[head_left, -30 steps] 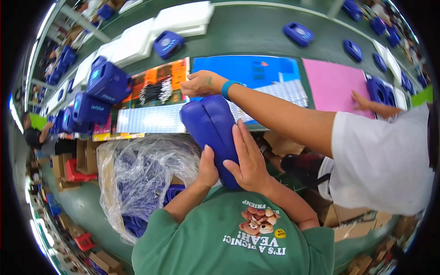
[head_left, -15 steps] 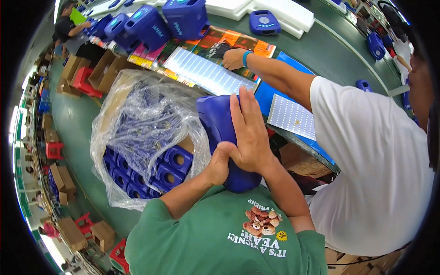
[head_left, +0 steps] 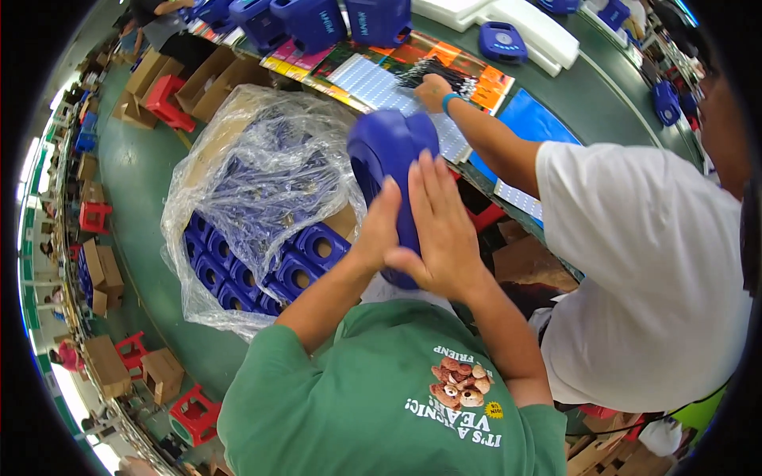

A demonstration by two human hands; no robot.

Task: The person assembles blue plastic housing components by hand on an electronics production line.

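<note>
A smooth blue plastic housing stands tilted in front of my chest, pressed between my two hands. My left hand lies along its left side; part of its fingers is hidden behind the housing and slightly blurred. Across the near right face stretches my right hand, fingers long and together, its thumb reaching toward my left wrist. To the left, a large box lined with clear plastic film holds rows of blue plastic parts with round holes.
A co-worker's hand is among black cables on the bench at the right. Several blue housings stand at the back, near white foam. Red stools and cardboard boxes stand on the left floor.
My hands have shifted on the housing, with the left now farther up its side. The housing sits higher and turned in view. The co-worker's hand is still at the cables.
</note>
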